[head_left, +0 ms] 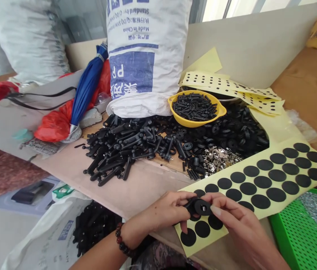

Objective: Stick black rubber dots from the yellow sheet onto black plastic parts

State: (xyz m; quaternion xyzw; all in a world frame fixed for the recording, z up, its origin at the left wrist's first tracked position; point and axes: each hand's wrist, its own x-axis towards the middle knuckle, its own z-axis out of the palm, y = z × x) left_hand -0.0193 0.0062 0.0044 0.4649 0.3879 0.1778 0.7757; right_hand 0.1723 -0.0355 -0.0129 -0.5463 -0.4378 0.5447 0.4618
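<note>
Low over the front of the table, my left hand (164,212) is closed around a black plastic part (190,206). Its round, disc-like end faces me, with a small bright metal piece at the centre. The fingertips of my right hand (235,217) pinch the rim of that disc; whether the disc is a separate piece I cannot tell. Beneath both hands lies a yellow backing sheet (185,249) carrying rows of round black stickers (261,200). Behind them are a heap of long black plastic parts (119,146) and a small pile of shiny metal clips (220,161).
A yellow bowl (176,116) of black screw-like pieces stands before a large white sack (147,56). Black round parts (239,129) spread to its right. A blue umbrella (87,82) lies left. A green perforated basket (290,228) is at right; an open bag (48,232) holds black parts below left.
</note>
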